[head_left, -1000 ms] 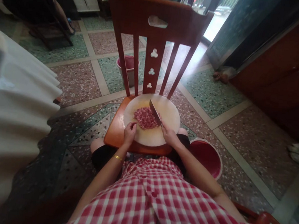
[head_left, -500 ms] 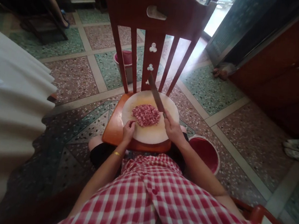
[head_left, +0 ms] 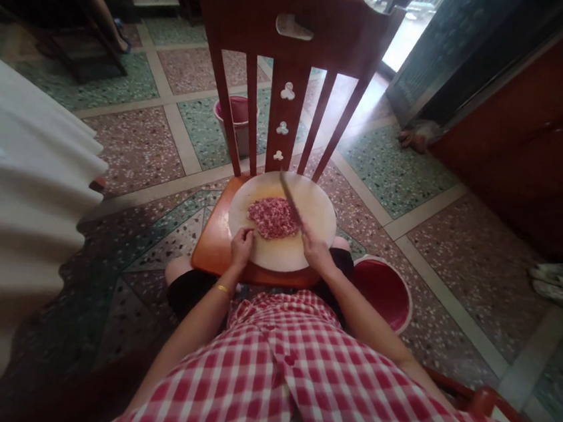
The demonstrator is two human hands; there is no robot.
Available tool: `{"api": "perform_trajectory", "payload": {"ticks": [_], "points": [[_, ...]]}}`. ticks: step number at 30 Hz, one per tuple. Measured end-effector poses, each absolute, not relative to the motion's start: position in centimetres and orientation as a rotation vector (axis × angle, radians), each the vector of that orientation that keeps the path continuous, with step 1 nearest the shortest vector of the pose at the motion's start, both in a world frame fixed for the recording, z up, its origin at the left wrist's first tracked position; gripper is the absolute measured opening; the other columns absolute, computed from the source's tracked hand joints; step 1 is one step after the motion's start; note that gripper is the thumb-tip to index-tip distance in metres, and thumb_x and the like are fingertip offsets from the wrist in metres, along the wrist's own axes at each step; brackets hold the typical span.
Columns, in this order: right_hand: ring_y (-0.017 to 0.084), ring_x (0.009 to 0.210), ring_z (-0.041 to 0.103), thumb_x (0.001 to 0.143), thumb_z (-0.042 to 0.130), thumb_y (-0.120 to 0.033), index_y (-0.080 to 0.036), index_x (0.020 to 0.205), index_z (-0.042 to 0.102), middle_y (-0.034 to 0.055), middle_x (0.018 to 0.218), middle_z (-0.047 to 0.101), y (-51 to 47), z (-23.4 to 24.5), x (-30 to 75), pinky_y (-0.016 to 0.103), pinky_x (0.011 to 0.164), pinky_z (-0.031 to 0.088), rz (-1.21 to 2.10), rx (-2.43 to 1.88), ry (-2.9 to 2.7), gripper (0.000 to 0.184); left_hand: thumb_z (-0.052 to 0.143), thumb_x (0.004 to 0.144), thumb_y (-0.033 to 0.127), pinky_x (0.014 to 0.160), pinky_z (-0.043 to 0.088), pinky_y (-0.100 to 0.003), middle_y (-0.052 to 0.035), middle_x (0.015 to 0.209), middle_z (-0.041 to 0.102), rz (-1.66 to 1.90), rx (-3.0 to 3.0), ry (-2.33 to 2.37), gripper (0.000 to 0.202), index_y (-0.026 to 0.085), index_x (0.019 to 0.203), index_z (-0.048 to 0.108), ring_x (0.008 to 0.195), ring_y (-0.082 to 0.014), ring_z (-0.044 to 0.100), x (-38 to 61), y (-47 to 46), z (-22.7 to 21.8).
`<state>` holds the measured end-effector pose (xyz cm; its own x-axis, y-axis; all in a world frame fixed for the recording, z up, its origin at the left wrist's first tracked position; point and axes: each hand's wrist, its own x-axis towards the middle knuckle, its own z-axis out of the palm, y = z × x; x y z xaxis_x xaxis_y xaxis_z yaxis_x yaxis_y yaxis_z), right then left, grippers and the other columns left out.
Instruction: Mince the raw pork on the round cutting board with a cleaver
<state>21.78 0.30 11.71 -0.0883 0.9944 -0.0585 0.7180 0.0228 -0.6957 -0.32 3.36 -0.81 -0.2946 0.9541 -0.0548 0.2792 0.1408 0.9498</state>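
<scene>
Pale round board (head_left: 281,259) — right hand (head_left: 315,251) grips knife (head_left: 290,198) over coarse mince (head_left: 271,217), left hand (head_left: 241,246) curled closed.

Wooden chair seat (head_left: 210,247) carries round cutting board (head_left: 281,255); minced meat (head_left: 273,217) on board.

A cutting board (head_left: 281,257) is lying on the seat of a chair (head_left: 293,38), directly before the person. A heap of meat (head_left: 271,217) is sitting in the board's middle. A knife (head_left: 290,198) is slanting over the heap's right edge, gripped by the right hand (head_left: 315,251) at the board's near right rim. The left hand (head_left: 241,247) is resting at the near left rim. A bucket (head_left: 384,293) is standing on the floor right of the seat, and a second bucket (head_left: 238,118) is standing behind the chair's back.
</scene>
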Motion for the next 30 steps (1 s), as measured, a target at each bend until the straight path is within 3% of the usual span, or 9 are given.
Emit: {"api": "perform_trajectory", "payload": {"ticks": [3,7,14,20,25,30], "points": [[0.024,0.110,0.054,0.089,0.037,-0.024,-0.019,0.135,0.039,0.0094,0.121,0.057,0.3,11.7,21.9,0.039,0.094,0.042,0.917,-1.809,-1.878,0.046,0.046,0.077,0.028,0.067,0.042,-0.023,-0.0017,0.076,0.061,1.164,1.206,1.681,0.023,0.016,0.088,0.061,0.069,-0.0119,0.054,-0.3,3.4,-0.7],[0.021,0.119,0.046,0.091,0.034,-0.028,-0.025,0.139,0.031,0.0024,0.133,0.047,0.4,13.5,22.1,0.034,0.097,0.039,0.734,-1.601,-1.854,0.049,0.046,0.077,0.030,0.063,0.042,-0.022,-0.0012,0.072,0.060,1.175,1.179,1.663,0.024,0.016,0.090,0.061,0.065,-0.0115,0.053,-0.3,3.4,-0.9],[0.024,0.110,0.054,0.089,0.036,-0.026,-0.018,0.133,0.042,0.0097,0.121,0.058,0.5,10.9,22.0,0.038,0.093,0.042,0.904,-1.804,-1.851,0.045,0.045,0.077,0.028,0.068,0.042,-0.023,-0.0021,0.077,0.061,1.162,1.216,1.677,0.023,0.017,0.088,0.061,0.071,-0.0124,0.054,-0.3,3.3,-0.6],[0.021,0.116,0.049,0.091,0.032,-0.031,-0.023,0.140,0.029,0.0053,0.131,0.049,0.8,12.7,22.4,0.033,0.095,0.039,0.652,-1.634,-1.792,0.049,0.045,0.077,0.029,0.067,0.042,-0.023,-0.0021,0.076,0.061,1.170,1.229,1.684,0.023,0.017,0.089,0.061,0.070,-0.0127,0.054,-0.3,3.3,-0.9],[0.023,0.103,0.059,0.089,0.036,-0.026,-0.022,0.135,0.039,0.0070,0.118,0.060,1.1,10.6,22.7,0.037,0.090,0.044,0.868,-1.853,-1.853,0.046,0.045,0.077,0.028,0.070,0.042,-0.024,-0.0025,0.078,0.062,1.166,1.242,1.680,0.022,0.017,0.088,0.061,0.074,-0.0133,0.055,-0.4,3.2,-0.7],[0.020,0.099,0.060,0.091,0.032,-0.033,-0.025,0.138,0.033,0.0043,0.115,0.062,1.0,11.9,23.0,0.033,0.087,0.046,0.762,-1.662,-1.798,0.048,0.045,0.077,0.028,0.070,0.043,-0.024,-0.0019,0.077,0.061,1.167,1.229,1.658,0.022,0.017,0.088,0.061,0.073,-0.0127,0.054,-0.3,3.1,-0.4]]}}
